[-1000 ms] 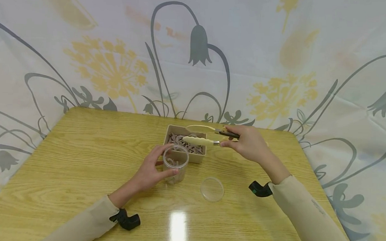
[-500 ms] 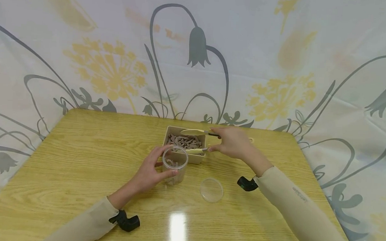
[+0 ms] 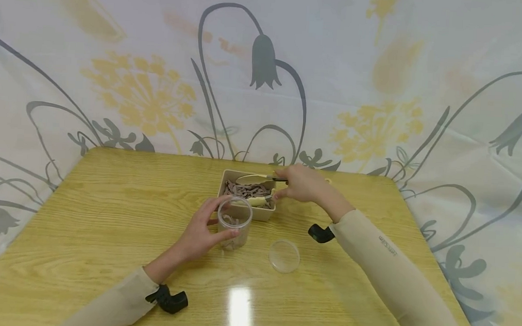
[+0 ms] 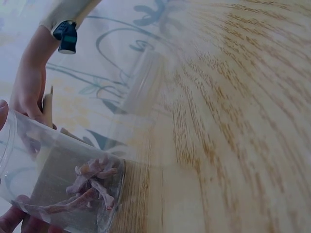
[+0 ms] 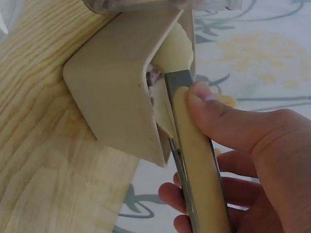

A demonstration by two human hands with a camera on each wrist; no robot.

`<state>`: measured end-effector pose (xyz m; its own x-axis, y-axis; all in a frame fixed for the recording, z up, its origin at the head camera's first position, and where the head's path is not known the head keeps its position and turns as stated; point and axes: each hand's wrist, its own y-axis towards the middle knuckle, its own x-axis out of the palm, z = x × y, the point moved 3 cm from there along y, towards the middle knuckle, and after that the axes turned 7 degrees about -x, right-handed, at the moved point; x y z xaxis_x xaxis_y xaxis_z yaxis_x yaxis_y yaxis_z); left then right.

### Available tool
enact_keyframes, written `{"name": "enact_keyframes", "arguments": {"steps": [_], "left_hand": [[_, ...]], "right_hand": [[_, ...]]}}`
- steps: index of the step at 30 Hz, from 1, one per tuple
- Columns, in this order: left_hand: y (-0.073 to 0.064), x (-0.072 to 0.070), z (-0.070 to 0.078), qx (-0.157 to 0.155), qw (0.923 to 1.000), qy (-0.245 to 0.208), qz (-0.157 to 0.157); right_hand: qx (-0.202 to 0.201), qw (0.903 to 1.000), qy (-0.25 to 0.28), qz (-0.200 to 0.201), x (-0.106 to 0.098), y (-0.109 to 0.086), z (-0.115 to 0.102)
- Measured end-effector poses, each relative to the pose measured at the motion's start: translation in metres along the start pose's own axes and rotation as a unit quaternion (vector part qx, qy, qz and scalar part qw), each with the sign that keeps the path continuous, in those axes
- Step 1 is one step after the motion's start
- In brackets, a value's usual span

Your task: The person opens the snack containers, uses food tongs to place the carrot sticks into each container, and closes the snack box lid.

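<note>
In the head view my left hand (image 3: pixel 201 230) grips a clear round jar (image 3: pixel 234 225), which stands uncapped on the table. Several purplish-brown dried strips (image 4: pixel 92 182) lie at the jar's bottom in the left wrist view. My right hand (image 3: pixel 303 183) holds cream-tipped tongs (image 3: pixel 253 179) by their handles, thumb on one side and fingers on the other. The tongs' two tips are spread apart inside a beige rectangular box (image 3: pixel 265 214). More such strips (image 3: pixel 248 189) fill that box, just behind the jar. In the right wrist view the tongs' handle (image 5: pixel 199 160) crosses the box's rim.
A clear round lid (image 3: pixel 284 256) lies on the wooden table (image 3: pixel 123 215), right of the jar and in front of the box. Behind the table's far edge hangs a flower-printed cloth (image 3: pixel 263 109).
My right hand has moved left and the tongs have gone from above the box down into it, among the strips. The left hand and jar have stayed in place.
</note>
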<state>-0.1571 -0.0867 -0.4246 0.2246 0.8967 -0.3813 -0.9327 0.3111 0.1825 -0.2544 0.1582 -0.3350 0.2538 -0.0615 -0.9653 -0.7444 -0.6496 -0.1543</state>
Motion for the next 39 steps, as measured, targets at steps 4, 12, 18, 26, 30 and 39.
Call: {"name": "enact_keyframes", "arguments": {"steps": [4, 12, 18, 26, 30, 39], "left_hand": [[0.000, -0.001, 0.000, -0.002, 1.0000, 0.000, 0.002], [0.000, 0.001, -0.003, 0.005, 1.0000, -0.002, 0.003], [0.000, 0.001, -0.002, 0.002, 1.0000, 0.000, 0.002], [0.001, 0.001, -0.002, 0.004, 1.0000, -0.002, 0.002], [0.001, 0.001, -0.001, 0.004, 1.0000, -0.001, 0.002], [0.001, 0.001, -0.001, 0.003, 0.9999, 0.003, 0.010]], "right_hand": [[-0.009, 0.9999, 0.006, -0.005, 0.003, 0.008, -0.001], [0.000, 0.9992, -0.005, 0.039, 0.012, 0.010, 0.000], [-0.014, 0.9963, 0.007, 0.084, 0.015, 0.004, 0.001], [-0.004, 0.9927, 0.017, 0.119, 0.009, -0.006, 0.007], [-0.001, 0.9904, 0.032, 0.134, 0.005, -0.011, 0.012], [0.017, 0.9826, 0.077, 0.168, -0.001, -0.026, 0.023]]}}
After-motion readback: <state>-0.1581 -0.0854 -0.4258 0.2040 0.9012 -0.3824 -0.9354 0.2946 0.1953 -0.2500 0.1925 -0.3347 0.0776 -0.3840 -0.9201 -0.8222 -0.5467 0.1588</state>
